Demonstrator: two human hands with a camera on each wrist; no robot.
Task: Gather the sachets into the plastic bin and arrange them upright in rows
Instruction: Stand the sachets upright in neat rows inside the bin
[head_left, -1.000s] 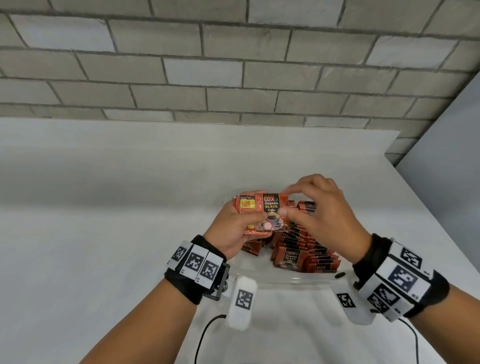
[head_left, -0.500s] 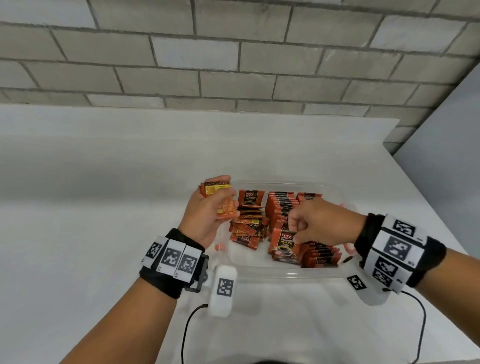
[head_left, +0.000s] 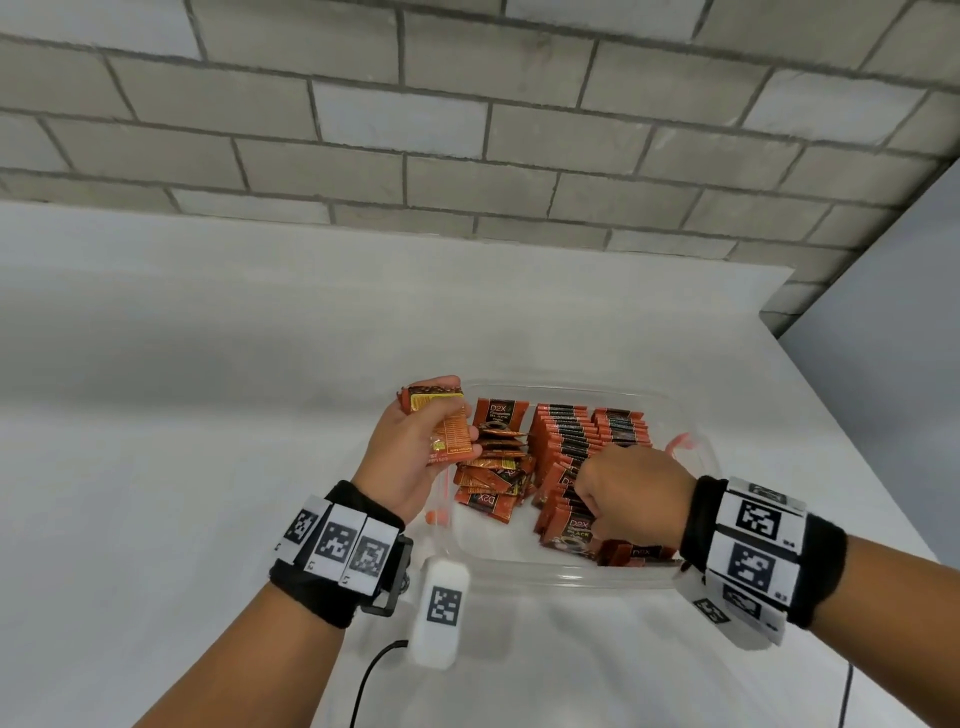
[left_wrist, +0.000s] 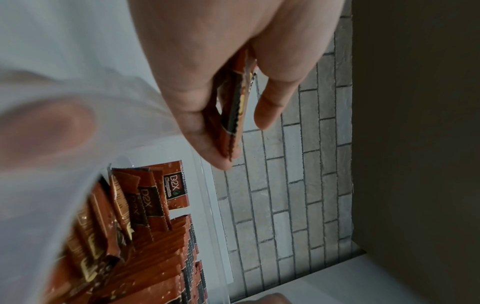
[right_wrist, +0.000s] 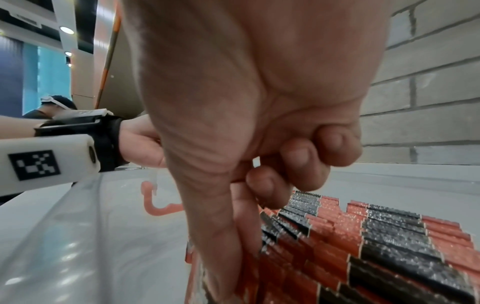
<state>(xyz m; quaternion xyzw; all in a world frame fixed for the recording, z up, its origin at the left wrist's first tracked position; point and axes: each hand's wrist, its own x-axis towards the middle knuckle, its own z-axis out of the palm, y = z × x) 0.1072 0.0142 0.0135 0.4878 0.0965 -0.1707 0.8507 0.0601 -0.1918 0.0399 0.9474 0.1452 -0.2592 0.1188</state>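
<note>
A clear plastic bin (head_left: 571, 582) sits on the white table. Inside stand two rows of upright orange-and-black sachets (head_left: 566, 436) (right_wrist: 363, 236), with a loose pile of sachets (head_left: 493, 467) in its left part. My left hand (head_left: 441, 410) (left_wrist: 241, 139) hovers over the bin's left edge and grips a small stack of sachets (head_left: 452, 441) (left_wrist: 233, 107). My right hand (head_left: 597, 499) (right_wrist: 233, 257) is down in the bin. Its thumb and forefinger pinch a sachet at the near end of the middle row, and the other fingers are curled.
Orange latches (head_left: 683, 441) (right_wrist: 155, 205) hang on the bin's sides. A brick wall (head_left: 467, 156) runs behind the table and a grey panel (head_left: 883, 364) stands at the right. Another person (right_wrist: 52, 105) sits far off. A cable (head_left: 374, 675) trails by my left forearm.
My right hand left the stack held above the bin and went down to the near end of the middle row. My left hand moved left with the stack.
</note>
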